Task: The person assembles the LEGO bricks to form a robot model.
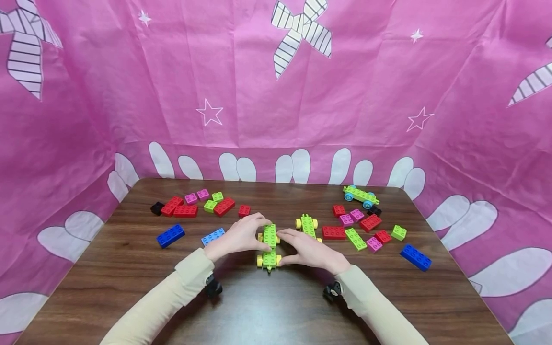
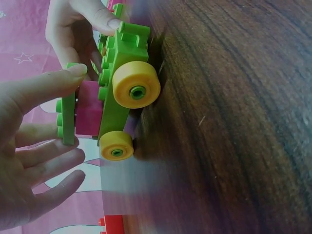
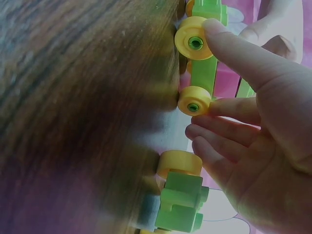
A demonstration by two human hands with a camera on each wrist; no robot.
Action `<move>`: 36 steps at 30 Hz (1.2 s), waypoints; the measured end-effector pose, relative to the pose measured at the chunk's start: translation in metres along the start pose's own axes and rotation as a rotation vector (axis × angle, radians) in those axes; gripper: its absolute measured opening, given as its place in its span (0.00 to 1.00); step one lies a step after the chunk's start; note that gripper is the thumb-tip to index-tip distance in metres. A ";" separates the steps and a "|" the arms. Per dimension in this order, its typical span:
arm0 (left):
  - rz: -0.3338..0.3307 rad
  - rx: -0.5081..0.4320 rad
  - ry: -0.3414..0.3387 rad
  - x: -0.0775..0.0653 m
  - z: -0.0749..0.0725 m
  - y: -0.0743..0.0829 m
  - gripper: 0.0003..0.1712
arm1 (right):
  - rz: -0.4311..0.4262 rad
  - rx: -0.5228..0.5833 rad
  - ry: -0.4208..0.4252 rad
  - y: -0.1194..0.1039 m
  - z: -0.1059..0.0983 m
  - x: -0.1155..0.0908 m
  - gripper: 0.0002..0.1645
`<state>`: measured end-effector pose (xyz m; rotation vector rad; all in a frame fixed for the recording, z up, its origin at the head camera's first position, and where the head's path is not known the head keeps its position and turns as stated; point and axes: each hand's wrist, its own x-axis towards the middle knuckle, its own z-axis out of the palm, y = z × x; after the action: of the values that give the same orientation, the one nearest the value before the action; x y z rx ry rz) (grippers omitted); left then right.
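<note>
Reporting from largest to smallest, with the green car as reference: a pink cloth, creased and carrying pale printed figures, hangs beyond it. The table, dark brown with a streaked grain and a dull sheen, extends beneath the car and to every side. My left hand is at the car's left, my right hand at its right; neither is nearer, both being in contact with the assembly. The car stands on its wheels directly between them, long axis running away from me, hitch end closest. I judge this alignment the governing relation, since the stack on top runs along the same axis.

A second car, also yellow-wheeled, stands just right of the reference and slightly beyond; a blue-wheeled car stands farther beyond, right. Dark blue bricks, oblong and studded, lie well left and well right.

Grip status: left thumb and fingers pinch the green brick atop the stack; right thumb and forefinger bracket two yellow wheels, smooth and disc-shaped. Pressure cannot be told. A blocky pink brick sits between green brick and car; full seating unconfirmed.
</note>
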<state>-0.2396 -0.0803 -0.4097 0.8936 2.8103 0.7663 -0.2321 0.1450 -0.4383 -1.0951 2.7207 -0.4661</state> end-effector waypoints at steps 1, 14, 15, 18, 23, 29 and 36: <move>0.002 -0.001 0.005 0.000 0.000 0.000 0.38 | 0.002 0.000 0.000 0.000 0.000 0.000 0.47; 0.026 0.022 0.031 -0.002 0.004 -0.004 0.38 | 0.008 -0.005 -0.003 0.000 0.001 0.000 0.47; 0.030 0.026 0.034 -0.002 0.005 -0.005 0.38 | 0.009 -0.005 -0.003 0.000 0.001 0.000 0.47; 0.029 0.036 0.033 -0.002 0.007 -0.005 0.38 | 0.012 -0.009 -0.005 -0.001 0.000 0.000 0.47; 0.015 0.019 0.043 -0.004 0.010 -0.006 0.38 | 0.025 -0.008 -0.013 -0.002 -0.002 0.000 0.47; 0.010 -0.042 0.060 -0.008 0.013 -0.006 0.39 | 0.026 -0.029 -0.015 -0.001 -0.002 0.001 0.47; 0.021 -0.075 0.056 -0.011 0.011 -0.013 0.44 | 0.012 -0.034 -0.012 -0.003 -0.004 0.001 0.46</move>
<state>-0.2347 -0.0901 -0.4264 0.9055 2.8033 0.9071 -0.2322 0.1428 -0.4336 -1.0863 2.7330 -0.4122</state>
